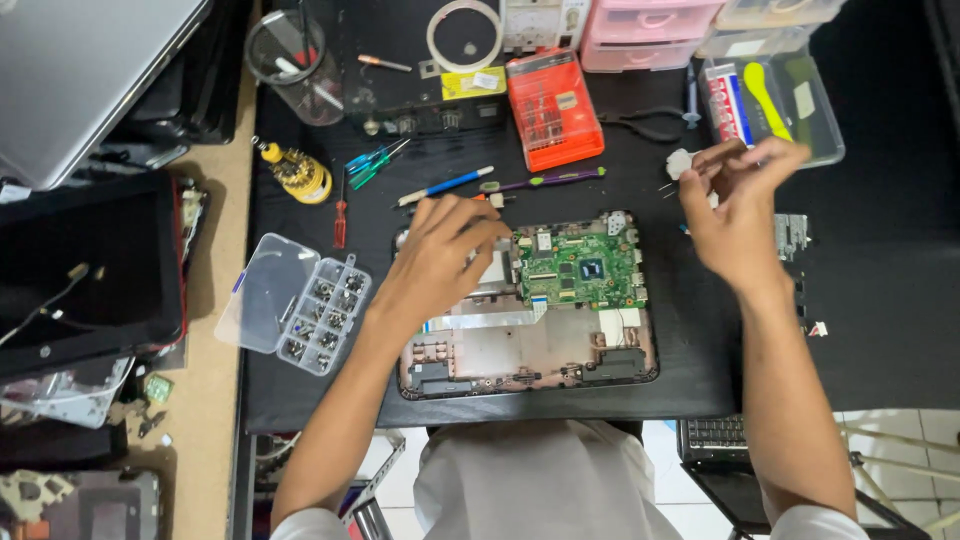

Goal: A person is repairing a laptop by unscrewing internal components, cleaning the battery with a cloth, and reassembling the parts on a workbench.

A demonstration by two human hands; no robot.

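On the black work mat (700, 370) lies an opened laptop base with a pinkish inner shell (525, 345), its green circuit board (578, 268) seated in the upper right part. The left hand (440, 255) rests palm-down on the upper left of the shell, fingers curled over the board's left edge; whether they pinch anything cannot be told. The right hand (735, 205) is raised just beyond the shell's right side, fingertips closed together as if on something tiny, though the item is too small to make out. By the look of it, this is the stage of fastening or freeing the board, with one hand steadying and the other handling a small part; any next move would call for a fine, steady pinch and a careful aim at a small spot. A clear compartment box of screws (322, 315) sits well apart to the left, and an orange case of driver bits (553, 110) stands above the shell. Free mat remains to the right; the near mat edge runs just beside the shell's lower rim
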